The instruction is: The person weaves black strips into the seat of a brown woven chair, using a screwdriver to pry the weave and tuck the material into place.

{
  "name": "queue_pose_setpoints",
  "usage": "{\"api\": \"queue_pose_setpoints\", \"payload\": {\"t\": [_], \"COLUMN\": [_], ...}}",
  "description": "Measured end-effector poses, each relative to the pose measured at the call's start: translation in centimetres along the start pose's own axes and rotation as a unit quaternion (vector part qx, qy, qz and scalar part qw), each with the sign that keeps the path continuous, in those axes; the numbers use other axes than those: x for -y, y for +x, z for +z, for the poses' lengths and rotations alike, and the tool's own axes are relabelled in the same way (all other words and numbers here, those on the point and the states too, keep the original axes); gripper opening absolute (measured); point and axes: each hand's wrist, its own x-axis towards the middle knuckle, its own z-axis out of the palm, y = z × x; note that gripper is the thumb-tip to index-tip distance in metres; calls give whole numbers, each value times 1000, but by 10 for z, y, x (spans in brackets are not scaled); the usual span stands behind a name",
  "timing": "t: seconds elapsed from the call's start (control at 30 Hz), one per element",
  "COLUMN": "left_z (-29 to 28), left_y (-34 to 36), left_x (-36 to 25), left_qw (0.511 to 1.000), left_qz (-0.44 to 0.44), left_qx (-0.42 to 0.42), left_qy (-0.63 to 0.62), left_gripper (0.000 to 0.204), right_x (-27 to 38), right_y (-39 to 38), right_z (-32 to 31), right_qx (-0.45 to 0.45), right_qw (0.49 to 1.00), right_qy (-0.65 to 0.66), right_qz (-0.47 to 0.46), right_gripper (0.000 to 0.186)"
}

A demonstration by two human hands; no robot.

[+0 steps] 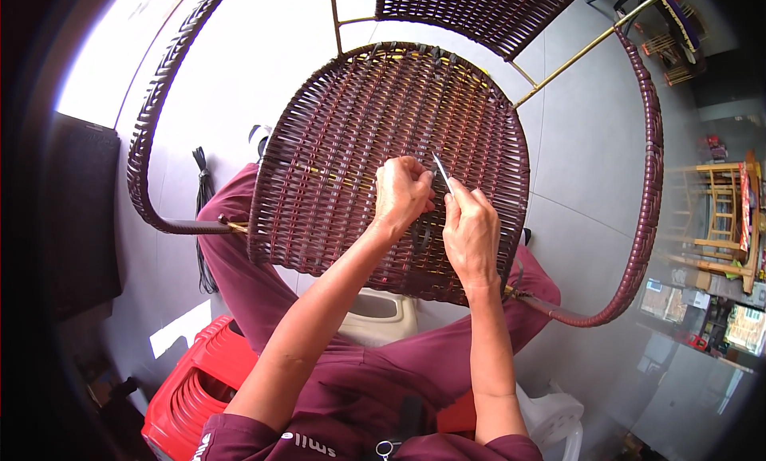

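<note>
A dark brown woven chair seat (335, 166) lies across my knees, its strands showing yellow parts here and there. Over the right-middle of the weave my left hand (404, 191) is closed, pinching a dark flat strip (433, 174) between thumb and fingers. Just beside it, my right hand (472, 226) grips a thin pointed metal tool (440, 168), its tip angled up and left. The tool's handle is hidden in the palm, so its exact kind does not show. Below the left hand, a loop of dark strip (423, 236) rests on the seat.
Wrapped armrests (144, 134) curve out on both sides, and the woven backrest (471, 10) extends away at the far end. A bundle of dark strips (203, 178) lies on the floor at left. Red plastic stools (191, 381) stand near left; wooden chair frames (722, 214) are at far right.
</note>
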Motion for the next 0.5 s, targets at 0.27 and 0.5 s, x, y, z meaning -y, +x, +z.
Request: {"api": "queue_pose_setpoints", "payload": {"t": [0.27, 0.5], "left_z": [1, 3], "left_y": [2, 4], "left_x": [5, 10], "left_qw": [1000, 999], "left_qz": [14, 36], "left_qx": [-15, -21], "left_qy": [-8, -5], "left_gripper": [15, 15], "right_x": [12, 23], "right_y": [18, 32], "right_z": [-16, -24], "right_qx": [36, 98], "right_qw": [994, 970], "right_qy": [-101, -214], "right_qz": [-23, -66], "right_gripper": [16, 9]}}
